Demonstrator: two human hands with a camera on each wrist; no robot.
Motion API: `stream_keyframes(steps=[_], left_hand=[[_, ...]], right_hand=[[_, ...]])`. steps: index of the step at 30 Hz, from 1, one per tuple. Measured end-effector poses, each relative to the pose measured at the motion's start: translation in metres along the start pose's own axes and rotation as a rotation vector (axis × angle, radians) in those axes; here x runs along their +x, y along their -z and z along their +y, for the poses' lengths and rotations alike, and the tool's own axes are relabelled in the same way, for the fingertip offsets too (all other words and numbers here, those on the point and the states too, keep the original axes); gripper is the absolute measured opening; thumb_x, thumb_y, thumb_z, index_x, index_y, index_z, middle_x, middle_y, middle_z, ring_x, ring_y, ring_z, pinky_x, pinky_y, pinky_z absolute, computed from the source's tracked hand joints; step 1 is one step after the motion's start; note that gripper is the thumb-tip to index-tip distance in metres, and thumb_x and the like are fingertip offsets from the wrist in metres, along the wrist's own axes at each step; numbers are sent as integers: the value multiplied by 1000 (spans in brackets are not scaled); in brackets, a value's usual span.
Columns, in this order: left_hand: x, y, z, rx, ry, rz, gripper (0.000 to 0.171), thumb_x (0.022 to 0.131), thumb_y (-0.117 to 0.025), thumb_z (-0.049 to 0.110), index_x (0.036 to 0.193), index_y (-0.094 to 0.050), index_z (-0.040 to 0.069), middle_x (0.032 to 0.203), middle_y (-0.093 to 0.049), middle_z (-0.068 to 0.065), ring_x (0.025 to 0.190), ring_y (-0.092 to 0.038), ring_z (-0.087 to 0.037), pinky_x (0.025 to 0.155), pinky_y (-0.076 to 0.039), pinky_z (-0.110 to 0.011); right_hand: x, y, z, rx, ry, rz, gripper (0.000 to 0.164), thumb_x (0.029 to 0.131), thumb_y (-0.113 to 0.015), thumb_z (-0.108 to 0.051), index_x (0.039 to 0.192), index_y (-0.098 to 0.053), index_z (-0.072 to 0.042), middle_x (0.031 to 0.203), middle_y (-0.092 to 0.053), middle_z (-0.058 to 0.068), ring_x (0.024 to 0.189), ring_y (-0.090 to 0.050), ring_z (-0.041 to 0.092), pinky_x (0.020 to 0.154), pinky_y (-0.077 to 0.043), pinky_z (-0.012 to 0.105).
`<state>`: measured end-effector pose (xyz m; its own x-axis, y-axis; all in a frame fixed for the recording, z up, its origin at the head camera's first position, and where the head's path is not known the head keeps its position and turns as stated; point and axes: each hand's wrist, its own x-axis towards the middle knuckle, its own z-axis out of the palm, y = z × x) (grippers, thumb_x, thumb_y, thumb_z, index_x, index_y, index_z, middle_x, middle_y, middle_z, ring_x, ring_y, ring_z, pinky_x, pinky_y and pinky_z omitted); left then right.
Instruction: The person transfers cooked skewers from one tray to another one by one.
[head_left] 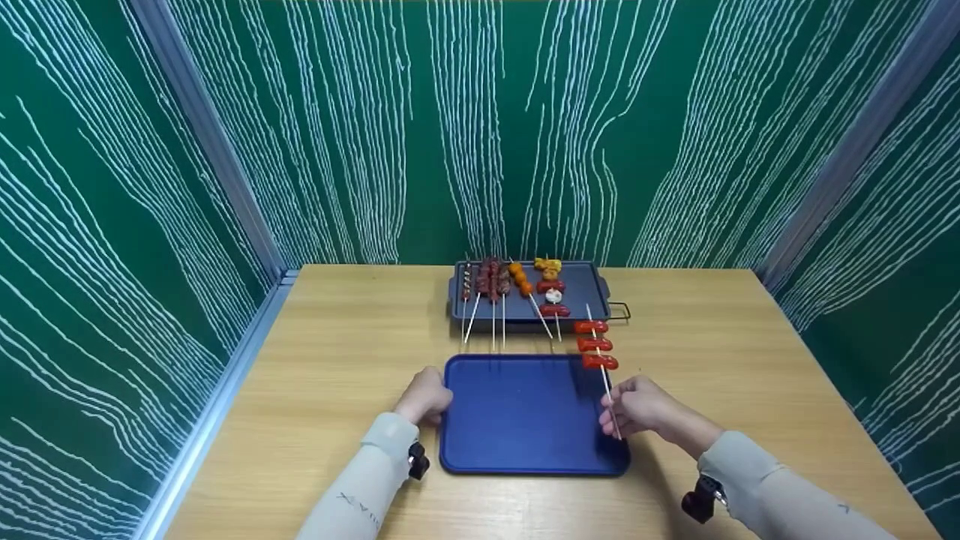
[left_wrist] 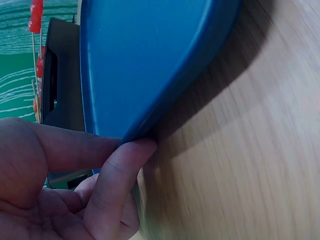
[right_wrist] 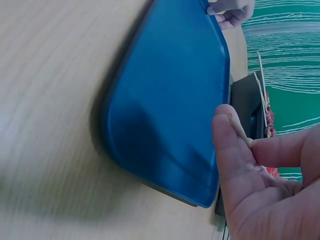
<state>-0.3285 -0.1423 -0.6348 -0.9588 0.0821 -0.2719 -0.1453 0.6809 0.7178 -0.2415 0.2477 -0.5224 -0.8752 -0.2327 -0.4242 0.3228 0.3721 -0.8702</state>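
A blue tray (head_left: 525, 420) lies on the wooden table, bare inside. At its left edge my left hand (head_left: 427, 394) pinches the rim between thumb and finger, as the left wrist view shows close up. My right hand (head_left: 637, 405) pinches the lower part of a wooden stick, above the tray's right edge. This sausage skewer (head_left: 597, 345) carries three red pieces and points away from me. In the right wrist view the stick's end (right_wrist: 239, 131) shows between thumb and fingers of the right hand (right_wrist: 270, 185).
Behind the tray stands a dark grill pan (head_left: 525, 309) with a wire handle (head_left: 621, 310) at its right. Several skewers lie on it: dark meat (head_left: 493, 279), orange balls (head_left: 520, 277) and a mixed one (head_left: 553, 296), sticks towards me. Green patterned walls (head_left: 465, 135) enclose the table (head_left: 322, 337).
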Motion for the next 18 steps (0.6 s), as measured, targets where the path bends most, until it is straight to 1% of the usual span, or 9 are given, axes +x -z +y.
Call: stream_keyframes(steps=[3,8,10,13,18], left_hand=[[-1,1,1,11,-4,-2,34,79,-44,-3,59,-34,22,54,-44,4,38,-62,-14,38,-58,-31],[1,0,-1,18,3,3,35,80,-45,-2,58,-34,24,54,-40,7,39,-62,-14,38,-58,-30],[2,-1,-2,15,5,8,35,80,-46,-2,59,-36,24,55,-42,6,39,-62,-14,39,-58,-31],[3,-1,-4,3,0,16,32,81,-47,-3,62,-39,22,58,-49,2,40,-63,-15,39,-59,-32],[4,-2,-5,-24,5,12,28,83,-48,-3,67,-44,19,63,-55,-4,42,-66,-17,41,-61,-35]], right_hand=[[-1,-2,4,-31,-9,15,18,97,-46,8,108,-60,8,82,-75,9,69,-74,16,69,-70,37],[-2,-7,9,-40,-34,25,16,96,-49,9,105,-62,7,80,-75,10,69,-74,18,68,-70,37],[-2,-9,11,-38,-39,22,15,96,-49,9,104,-62,7,79,-75,10,68,-74,18,67,-70,37],[-4,-13,13,-35,-46,20,14,97,-50,8,102,-62,6,79,-75,10,67,-74,19,67,-70,38],[-7,-19,17,-30,-62,12,12,97,-50,9,99,-62,4,80,-75,12,68,-74,19,68,-70,38]])
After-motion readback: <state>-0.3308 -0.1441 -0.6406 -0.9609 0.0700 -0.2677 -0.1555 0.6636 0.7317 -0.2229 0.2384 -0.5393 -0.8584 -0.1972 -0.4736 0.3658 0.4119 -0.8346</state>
